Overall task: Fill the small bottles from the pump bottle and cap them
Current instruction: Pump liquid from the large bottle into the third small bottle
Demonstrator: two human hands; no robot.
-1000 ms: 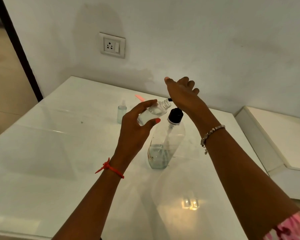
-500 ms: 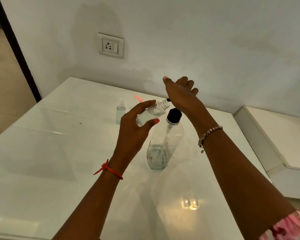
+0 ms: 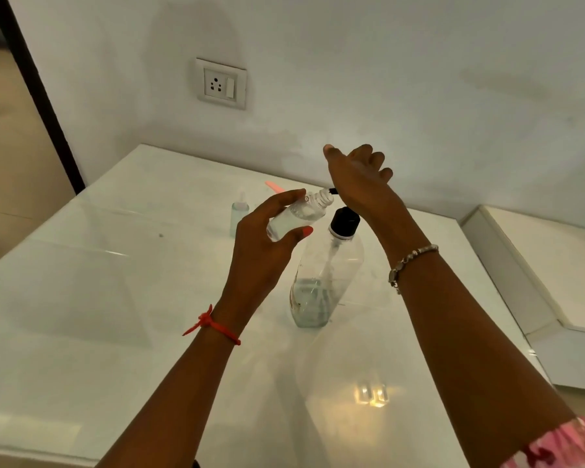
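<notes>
A clear pump bottle (image 3: pixel 321 285) with a black collar stands on the white table (image 3: pixel 115 282), a little liquid in its bottom. My right hand (image 3: pixel 358 179) rests on top of its pump head, palm down, hiding the head; only the black spout tip shows. My left hand (image 3: pixel 267 238) holds a small clear uncapped bottle (image 3: pixel 301 212), tilted, with its mouth against the spout tip. A second small bottle (image 3: pixel 239 214) with a nozzle top stands farther back on the table.
A thin pink object (image 3: pixel 273 186) lies near the table's back edge. The wall behind carries a power socket (image 3: pixel 221 83). A lower white surface (image 3: pixel 554 265) adjoins the table on the right. A dark door frame (image 3: pixel 44 106) stands at left.
Both hands and the bottles stay almost where they were; the small bottle remains held at the spout. Only the camera view shifts slightly.
</notes>
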